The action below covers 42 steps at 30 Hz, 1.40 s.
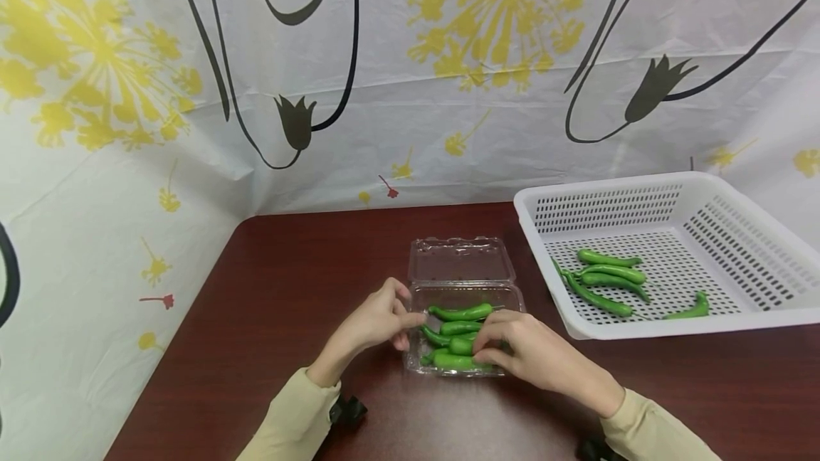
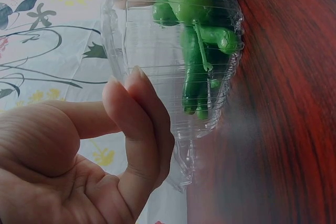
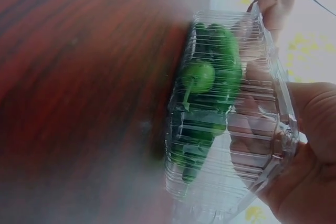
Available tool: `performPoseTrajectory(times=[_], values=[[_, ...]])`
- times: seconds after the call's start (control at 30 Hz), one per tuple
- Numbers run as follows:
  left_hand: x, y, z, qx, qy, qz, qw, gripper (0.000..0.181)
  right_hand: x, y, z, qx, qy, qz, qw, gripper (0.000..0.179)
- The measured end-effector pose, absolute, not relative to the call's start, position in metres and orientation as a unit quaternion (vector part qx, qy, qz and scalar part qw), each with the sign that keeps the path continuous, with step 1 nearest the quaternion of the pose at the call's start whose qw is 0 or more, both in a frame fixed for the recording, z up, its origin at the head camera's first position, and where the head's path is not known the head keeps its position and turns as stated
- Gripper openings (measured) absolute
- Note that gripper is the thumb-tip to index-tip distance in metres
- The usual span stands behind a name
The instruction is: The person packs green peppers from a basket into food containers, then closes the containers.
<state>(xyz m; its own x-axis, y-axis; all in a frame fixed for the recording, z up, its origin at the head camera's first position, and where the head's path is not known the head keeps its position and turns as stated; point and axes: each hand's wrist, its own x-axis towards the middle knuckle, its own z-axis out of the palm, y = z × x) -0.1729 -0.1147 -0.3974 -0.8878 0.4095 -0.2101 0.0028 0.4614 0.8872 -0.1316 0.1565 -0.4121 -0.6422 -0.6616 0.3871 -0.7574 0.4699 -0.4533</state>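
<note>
Several green chili peppers (image 1: pixel 464 313) lie side by side in the lower half of an open clear plastic clamshell box (image 1: pixel 413 365); its lid (image 1: pixel 458 262) is folded back behind it. My left hand (image 1: pixel 382 315) is at the box's left edge, fingers loosely bent and fingertips by the rim, with nothing seen between them. From the right, my right hand (image 1: pixel 534 347) reaches over the rim, thumb and fingers bent around the end of a chili pepper (image 1: pixel 461 345). Through the clear wall, the right wrist view shows those fingers (image 3: pixel 249 145) beside the peppers; exact contact is partly hidden.
A white perforated plastic basket (image 1: pixel 756 315) stands at the right with several more chili peppers (image 1: pixel 615 281) inside. The dark red-brown table (image 1: pixel 307 255) extends around the box. A flower-patterned sheet (image 1: pixel 378 126) hangs behind and at the left.
</note>
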Motion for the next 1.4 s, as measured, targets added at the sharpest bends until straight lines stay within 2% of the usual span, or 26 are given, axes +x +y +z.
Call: performPoseTrajectory(times=[0.13, 0.27, 0.6, 0.77, 1.07, 1.4], values=[[-0.173, -0.115, -0.398, 0.125, 0.831, 0.503, 0.202, 0.04, -0.131, 0.157, -0.409, 0.408, -0.859, 0.299, 0.082, 0.004], [-0.173, -0.115, -0.397, 0.124, 0.83, 0.504, 0.203, 0.041, -0.131, 0.159, -0.405, 0.404, -0.861, 0.293, 0.094, 0.011], [-0.173, -0.115, -0.397, 0.124, 0.828, 0.506, 0.204, 0.043, -0.132, 0.165, -0.395, 0.382, -0.869, 0.297, 0.103, 0.003], [-0.173, -0.115, -0.397, 0.123, 0.827, 0.508, 0.206, 0.043, -0.132, 0.166, -0.392, 0.383, -0.866, 0.302, 0.111, 0.006], [-0.173, -0.115, -0.398, 0.125, 0.827, 0.509, 0.205, 0.042, -0.132, 0.169, -0.39, 0.391, -0.856, 0.305, 0.145, 0.001], [-0.173, -0.115, -0.397, 0.125, 0.828, 0.508, 0.203, 0.042, -0.132, 0.171, -0.386, 0.378, -0.86, 0.305, 0.157, 0.014]])
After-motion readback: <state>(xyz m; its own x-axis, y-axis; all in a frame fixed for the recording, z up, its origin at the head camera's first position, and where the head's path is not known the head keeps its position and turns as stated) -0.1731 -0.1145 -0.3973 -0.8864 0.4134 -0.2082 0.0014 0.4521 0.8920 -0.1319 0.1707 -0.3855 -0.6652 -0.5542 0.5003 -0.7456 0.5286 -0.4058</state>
